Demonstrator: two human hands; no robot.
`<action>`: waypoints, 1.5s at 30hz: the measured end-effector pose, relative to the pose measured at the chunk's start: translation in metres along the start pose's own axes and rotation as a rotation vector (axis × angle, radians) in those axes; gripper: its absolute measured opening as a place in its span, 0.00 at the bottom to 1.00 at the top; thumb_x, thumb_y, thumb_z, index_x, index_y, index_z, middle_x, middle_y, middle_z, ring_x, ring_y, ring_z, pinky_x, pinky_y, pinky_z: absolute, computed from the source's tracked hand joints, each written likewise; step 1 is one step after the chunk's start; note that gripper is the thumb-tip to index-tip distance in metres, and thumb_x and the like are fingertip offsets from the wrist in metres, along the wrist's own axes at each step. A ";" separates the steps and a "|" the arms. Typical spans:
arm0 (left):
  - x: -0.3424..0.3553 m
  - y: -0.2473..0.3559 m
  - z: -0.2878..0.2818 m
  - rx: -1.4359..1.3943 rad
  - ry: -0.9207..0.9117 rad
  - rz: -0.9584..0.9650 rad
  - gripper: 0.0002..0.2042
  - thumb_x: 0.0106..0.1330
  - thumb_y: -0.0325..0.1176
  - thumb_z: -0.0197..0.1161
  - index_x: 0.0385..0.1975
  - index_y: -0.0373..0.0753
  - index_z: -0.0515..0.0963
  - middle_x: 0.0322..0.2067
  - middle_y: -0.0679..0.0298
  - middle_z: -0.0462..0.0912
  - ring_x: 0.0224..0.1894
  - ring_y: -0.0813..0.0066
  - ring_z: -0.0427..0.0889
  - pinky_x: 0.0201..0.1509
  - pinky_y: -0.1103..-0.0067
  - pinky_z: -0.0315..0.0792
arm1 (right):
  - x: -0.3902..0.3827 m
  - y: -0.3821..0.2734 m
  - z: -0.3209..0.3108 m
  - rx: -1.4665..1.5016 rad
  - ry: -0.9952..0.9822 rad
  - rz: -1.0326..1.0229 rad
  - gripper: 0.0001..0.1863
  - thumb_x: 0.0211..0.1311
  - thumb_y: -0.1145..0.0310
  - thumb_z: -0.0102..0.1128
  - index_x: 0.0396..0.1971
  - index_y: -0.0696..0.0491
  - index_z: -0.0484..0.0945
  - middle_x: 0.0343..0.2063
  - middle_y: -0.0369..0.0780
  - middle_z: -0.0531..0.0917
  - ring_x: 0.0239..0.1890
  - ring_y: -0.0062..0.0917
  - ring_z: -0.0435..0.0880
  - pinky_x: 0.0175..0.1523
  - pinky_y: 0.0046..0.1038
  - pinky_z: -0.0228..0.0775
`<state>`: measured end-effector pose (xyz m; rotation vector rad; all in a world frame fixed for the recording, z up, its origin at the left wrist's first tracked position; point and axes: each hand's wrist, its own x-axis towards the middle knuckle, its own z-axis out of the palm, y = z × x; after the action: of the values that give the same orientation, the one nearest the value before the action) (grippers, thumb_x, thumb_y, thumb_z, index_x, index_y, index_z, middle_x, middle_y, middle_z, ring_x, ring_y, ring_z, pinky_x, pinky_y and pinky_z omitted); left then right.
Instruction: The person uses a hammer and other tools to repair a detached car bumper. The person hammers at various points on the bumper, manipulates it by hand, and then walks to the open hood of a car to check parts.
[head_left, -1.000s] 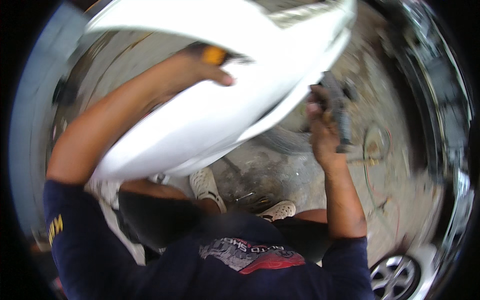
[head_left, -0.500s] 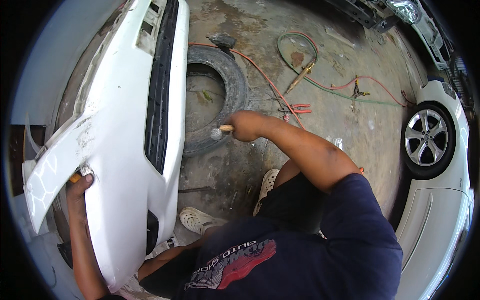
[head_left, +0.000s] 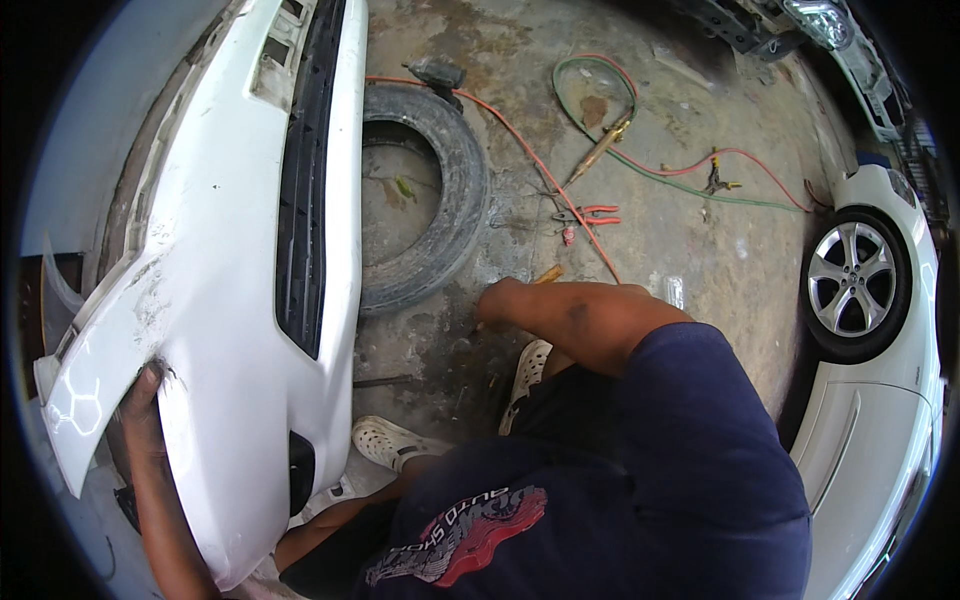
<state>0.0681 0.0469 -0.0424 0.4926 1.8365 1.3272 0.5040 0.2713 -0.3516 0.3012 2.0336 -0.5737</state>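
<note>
A long white car bumper (head_left: 230,270) with a black grille slot stands on end at the left. My left hand (head_left: 145,405) grips its scuffed lower corner from behind. My right hand (head_left: 492,302) reaches down to the concrete floor beside an old tyre (head_left: 455,200). Its fingers are curled around a wooden-handled tool (head_left: 548,272), whose handle end pokes out by the wrist; the tool's head is hidden. My feet in pale perforated clogs (head_left: 385,440) rest on the floor below.
Red and green hoses (head_left: 700,165) with a brass torch (head_left: 600,148) snake across the floor. Red-handled pliers (head_left: 590,213) lie near the tyre. A white car with an alloy wheel (head_left: 858,285) stands at the right.
The bumper, lifted overhead a second ago, now stands at my left. My right hand has dropped from the tyre's rim to the floor nearer my feet.
</note>
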 end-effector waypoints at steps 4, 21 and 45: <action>0.001 -0.011 -0.022 0.012 0.075 0.033 0.49 0.48 0.47 0.81 0.69 0.30 0.67 0.63 0.50 0.76 0.64 0.55 0.77 0.71 0.64 0.70 | 0.012 0.030 0.024 0.082 -0.095 -0.034 0.22 0.64 0.59 0.64 0.57 0.48 0.84 0.53 0.42 0.87 0.54 0.40 0.86 0.54 0.44 0.78; 0.009 -0.017 -0.069 -0.027 0.117 -0.156 0.33 0.52 0.33 0.80 0.58 0.29 0.76 0.49 0.54 0.86 0.51 0.61 0.87 0.60 0.69 0.82 | -0.014 0.354 0.184 0.256 0.463 0.882 0.38 0.70 0.48 0.55 0.76 0.42 0.57 0.75 0.45 0.64 0.76 0.47 0.62 0.74 0.50 0.63; -0.086 0.020 -0.010 0.200 -0.128 -0.063 0.30 0.63 0.33 0.75 0.65 0.33 0.75 0.52 0.62 0.84 0.55 0.73 0.81 0.66 0.78 0.71 | -0.223 0.247 0.111 0.647 1.327 0.222 0.06 0.69 0.75 0.63 0.33 0.59 0.75 0.26 0.43 0.86 0.31 0.28 0.90 0.34 0.26 0.80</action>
<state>0.1090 -0.0118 0.0095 0.6054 1.8712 1.0510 0.8064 0.4309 -0.2732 1.6123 2.8887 -1.0366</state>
